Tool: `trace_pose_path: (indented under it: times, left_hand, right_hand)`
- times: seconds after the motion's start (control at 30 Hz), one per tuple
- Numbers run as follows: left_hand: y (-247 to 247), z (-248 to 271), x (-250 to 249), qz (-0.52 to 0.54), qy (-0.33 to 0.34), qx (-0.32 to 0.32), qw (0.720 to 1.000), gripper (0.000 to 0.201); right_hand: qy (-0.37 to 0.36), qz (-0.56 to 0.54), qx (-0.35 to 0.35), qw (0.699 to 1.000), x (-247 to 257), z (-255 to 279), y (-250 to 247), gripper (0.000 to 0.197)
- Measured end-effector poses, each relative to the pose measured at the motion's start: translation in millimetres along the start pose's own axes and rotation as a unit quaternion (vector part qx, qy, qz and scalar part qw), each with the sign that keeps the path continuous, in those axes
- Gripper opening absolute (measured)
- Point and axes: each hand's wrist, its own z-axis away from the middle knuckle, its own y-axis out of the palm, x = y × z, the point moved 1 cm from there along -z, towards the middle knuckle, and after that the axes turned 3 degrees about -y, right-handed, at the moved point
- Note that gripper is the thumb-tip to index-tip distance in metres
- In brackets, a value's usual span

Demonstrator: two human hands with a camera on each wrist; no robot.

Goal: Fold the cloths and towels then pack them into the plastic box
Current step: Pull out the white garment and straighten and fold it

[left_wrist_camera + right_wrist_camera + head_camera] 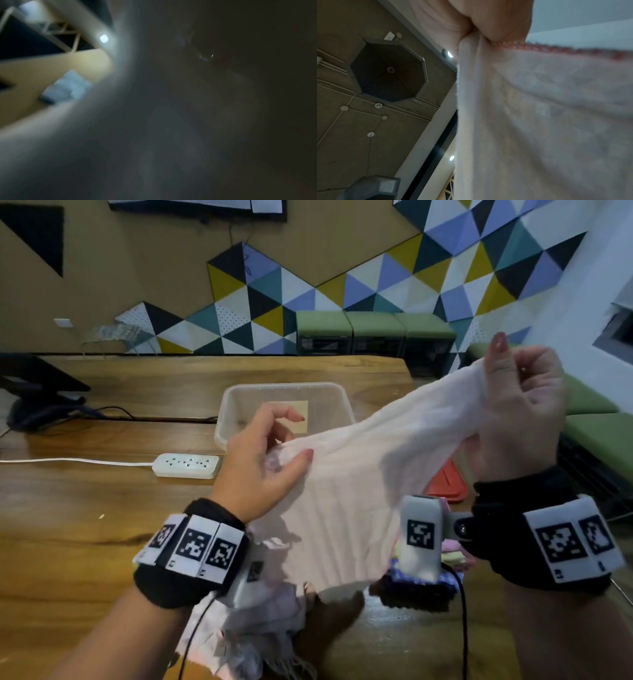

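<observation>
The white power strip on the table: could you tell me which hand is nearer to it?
Left. The left hand grips the pale cloth just right of the power strip; the right hand holds the cloth's other end, raised well off to the right.

No readable text; only coded square markers on both wristbands [191, 546].

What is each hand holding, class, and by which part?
Both hold the pale pink thin cloth: right hand at its stitched top edge, left hand pinching farther along.
</observation>
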Motion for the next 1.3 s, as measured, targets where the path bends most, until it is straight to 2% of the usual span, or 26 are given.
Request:
trace_pose_path:
  times: [0.07, 0.13, 0.2, 0.27, 0.37, 0.47, 0.53, 0.63, 0.77, 0.9, 0.97, 1.03, 1.17, 1.3]
  left_hand:
    - [-8.3, -1.2, 10.0, -0.103, 0.004, 0.013, 0.995, 0.032]
    - [-16.4, 5.7, 34.7, -0.138, -0.044, -0.003, 0.989, 0.036]
    - [-19.7, 17.9, 57.4, -0.104, -0.121, 0.005, 0.987, 0.042]
    - [-12.7, 31.3, 65.0, -0.037, -0.165, 0.045, 0.985, 0.043]
    - [12.7, 43.3, 45.4, 0.066, -0.137, 0.101, 0.983, 0.022]
    - [36.2, 41.1, 12.1, 0.135, -0.079, 0.122, 0.98, 0.042]
    - [46.3, 34.8, -9.3, 0.171, -0.032, 0.132, 0.976, 0.047]
    - [56.2, 23.4, -26.3, 0.227, -0.019, 0.136, 0.964, 0.044]
    - [66.3, 20.8, -29.3, 0.301, -0.045, 0.16, 0.939, 0.031]
    - [63.3, 18.3, -26.8, 0.34, -0.077, 0.152, 0.925, 0.026]
    - [63.6, 15.1, -25.9, 0.329, -0.078, 0.146, 0.93, 0.026]
    - [62.6, 13.3, -25.0, 0.331, -0.081, 0.117, 0.933, 0.019]
    - [51.0, 11.9, -16.8, 0.348, -0.088, 0.08, 0.93, 0.015]
    - [44.8, 11.6, -13.5, 0.309, -0.052, 0.101, 0.944, 0.008]
  right_hand:
    - [-0.002, -0.021, -0.013, 1.0, 1.3, -5.2, -5.0, 0.025]
    - [0.013, -0.029, -0.01, 0.999, 0.5, -4.9, -11.4, 0.029]
    - [0.071, -0.034, 0.03, 0.996, -3.4, 0.3, -15.0, 0.029]
    - [0.161, -0.057, 0.128, 0.977, -8.8, 10.0, -14.4, 0.026]
    - [0.257, -0.096, 0.285, 0.918, -14.8, 30.0, -8.7, 0.024]
    - [0.294, -0.1, 0.399, 0.863, -22.1, 48.5, -3.3, 0.027]
    - [0.296, -0.088, 0.436, 0.845, -22.0, 53.2, -3.1, 0.032]
    - [0.275, -0.086, 0.437, 0.852, -15.0, 49.5, -6.1, 0.033]
    - [0.211, -0.015, 0.385, 0.898, -12.0, 41.7, -10.9, 0.034]
    - [0.193, 0.007, 0.333, 0.923, -15.0, 46.3, -10.6, 0.027]
    - [0.191, -0.006, 0.326, 0.926, -18.1, 51.5, -8.1, 0.023]
    - [0.203, -0.03, 0.335, 0.92, -21.7, 54.7, -7.6, 0.019]
    - [0.268, -0.054, 0.36, 0.892, -28.5, 52.9, -14.0, 0.03]
    - [0.249, -0.004, 0.338, 0.908, -29.2, 52.6, -14.0, 0.038]
